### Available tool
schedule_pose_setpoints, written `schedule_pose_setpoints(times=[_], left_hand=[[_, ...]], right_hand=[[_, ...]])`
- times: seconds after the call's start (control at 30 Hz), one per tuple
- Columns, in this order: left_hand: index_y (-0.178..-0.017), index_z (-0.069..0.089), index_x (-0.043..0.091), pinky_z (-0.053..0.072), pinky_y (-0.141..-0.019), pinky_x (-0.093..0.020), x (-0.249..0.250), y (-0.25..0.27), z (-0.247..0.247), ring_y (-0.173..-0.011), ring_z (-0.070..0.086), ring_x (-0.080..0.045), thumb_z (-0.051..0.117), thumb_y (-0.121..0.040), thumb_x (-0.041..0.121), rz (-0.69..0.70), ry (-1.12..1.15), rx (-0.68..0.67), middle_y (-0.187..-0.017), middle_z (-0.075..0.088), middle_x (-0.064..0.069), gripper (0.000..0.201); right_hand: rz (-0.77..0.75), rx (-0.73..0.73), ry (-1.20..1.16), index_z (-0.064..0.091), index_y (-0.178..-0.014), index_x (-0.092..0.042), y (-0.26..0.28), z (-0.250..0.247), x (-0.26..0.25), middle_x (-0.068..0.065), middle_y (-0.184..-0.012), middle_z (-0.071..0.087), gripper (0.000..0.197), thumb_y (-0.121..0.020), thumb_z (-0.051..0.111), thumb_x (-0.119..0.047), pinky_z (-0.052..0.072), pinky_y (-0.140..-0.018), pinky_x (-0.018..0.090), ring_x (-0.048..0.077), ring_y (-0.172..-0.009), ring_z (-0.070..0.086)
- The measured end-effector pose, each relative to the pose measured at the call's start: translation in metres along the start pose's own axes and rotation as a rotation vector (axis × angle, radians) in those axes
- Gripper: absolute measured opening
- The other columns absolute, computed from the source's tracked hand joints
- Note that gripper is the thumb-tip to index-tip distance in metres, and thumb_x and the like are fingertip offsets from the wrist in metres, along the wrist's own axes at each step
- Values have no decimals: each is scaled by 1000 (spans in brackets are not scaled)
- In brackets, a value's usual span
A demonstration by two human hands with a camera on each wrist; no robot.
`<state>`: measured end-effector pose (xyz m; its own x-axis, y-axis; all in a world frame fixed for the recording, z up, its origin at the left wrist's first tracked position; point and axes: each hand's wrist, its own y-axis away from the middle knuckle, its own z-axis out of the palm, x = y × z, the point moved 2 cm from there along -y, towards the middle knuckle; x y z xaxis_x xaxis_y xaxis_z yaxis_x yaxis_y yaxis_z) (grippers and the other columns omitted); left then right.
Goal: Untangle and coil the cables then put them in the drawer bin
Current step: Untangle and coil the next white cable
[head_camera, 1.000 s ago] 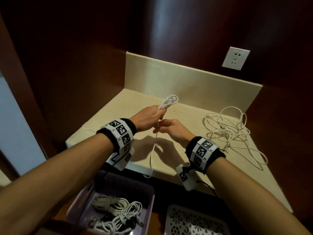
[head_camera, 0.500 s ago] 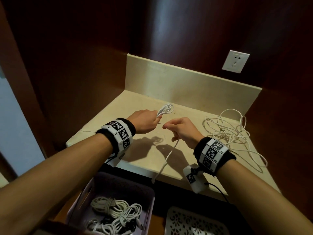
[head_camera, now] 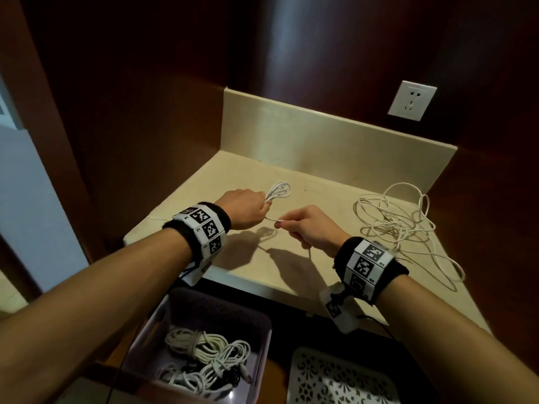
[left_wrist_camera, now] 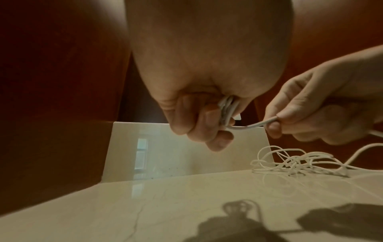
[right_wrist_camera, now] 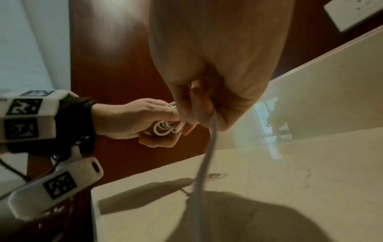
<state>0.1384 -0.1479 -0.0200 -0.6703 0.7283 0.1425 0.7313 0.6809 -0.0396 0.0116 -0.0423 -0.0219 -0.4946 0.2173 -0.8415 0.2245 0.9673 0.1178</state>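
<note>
White cable coils (head_camera: pixel 204 363) already lie in the lavender plastic drawer bin (head_camera: pixel 256 360) nearest me, below the counter edge, bundled together with some darker cable I can't make out well. Beside it on the right sits a white tray with a pierced floral pattern (head_camera: pixel 335 380).

Above the bin, over the front of the cream stone countertop (head_camera: pixel 239 258), I have both hands on the thin white cable being coiled (head_camera: pixel 277 191). My left hand (head_camera: pixel 243 207) is closed in a fist round a small bundle of its loops, which stick out past my knuckles toward the backsplash; from the left wrist view the loops are squeezed between my curled fingers (left_wrist_camera: pixel 207 117) and palm. My right hand (head_camera: pixel 310 230) sits just beside it, thumb and forefinger pinching the straight run of the same cable, which spans the short gap between the two hands. The rest of that run drops from under my right hand down toward the countertop.

Further right on the countertop, well apart from my hands, the loose tangle of white cable (head_camera: pixel 399 225) lies sprawled, with one long strand trailing toward the front edge.

Behind it all stands the cream backsplash (head_camera: pixel 320 135), and on the dark wood wall above is a white wall socket (head_camera: pixel 411 100)
</note>
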Motion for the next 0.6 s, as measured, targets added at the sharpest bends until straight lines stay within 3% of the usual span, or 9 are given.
schedule_pose_setpoints(times=[0.17, 0.4, 0.5, 0.6], left_hand=[[-95, 48, 12, 34, -67, -34, 11, 8, 4, -78, 50, -28, 23, -104, 36, 39, -38, -41, -88, 54, -7, 36], [-89, 50, 11, 34, -66, -34, 16, 7, 6, -77, 51, -28, 25, -103, 35, -2, 44, 1, -88, 56, -8, 37], [-87, 51, 10, 34, -64, -34, 17, 5, 9, -76, 51, -27, 25, -102, 36, 6, 66, -35, -87, 58, -9, 40], [-85, 52, 9, 33, -61, -34, 22, 4, 11, -73, 51, -26, 26, -102, 37, 28, 63, -83, -84, 57, -9, 42]], right_hand=[[-82, 130, 318, 70, -86, -15, 6, -13, 1, -10, -59, 51, 10, -92, 64, -20, 32, -54, 19, 3, -56, 43], [-55, 24, 118, 75, -93, -19, 26, -1, 9, 2, -55, 42, 10, -92, 65, -19, 35, -47, 28, 21, -53, 37], [-25, 21, 97, 76, -93, -19, 30, -2, 8, -3, -51, 41, 10, -92, 66, -19, 29, -44, 24, 15, -49, 34], [-41, 117, 253, 76, -95, -13, 31, -15, 6, -10, -58, 55, 13, -91, 67, -22, 33, -52, 17, 4, -54, 44]])
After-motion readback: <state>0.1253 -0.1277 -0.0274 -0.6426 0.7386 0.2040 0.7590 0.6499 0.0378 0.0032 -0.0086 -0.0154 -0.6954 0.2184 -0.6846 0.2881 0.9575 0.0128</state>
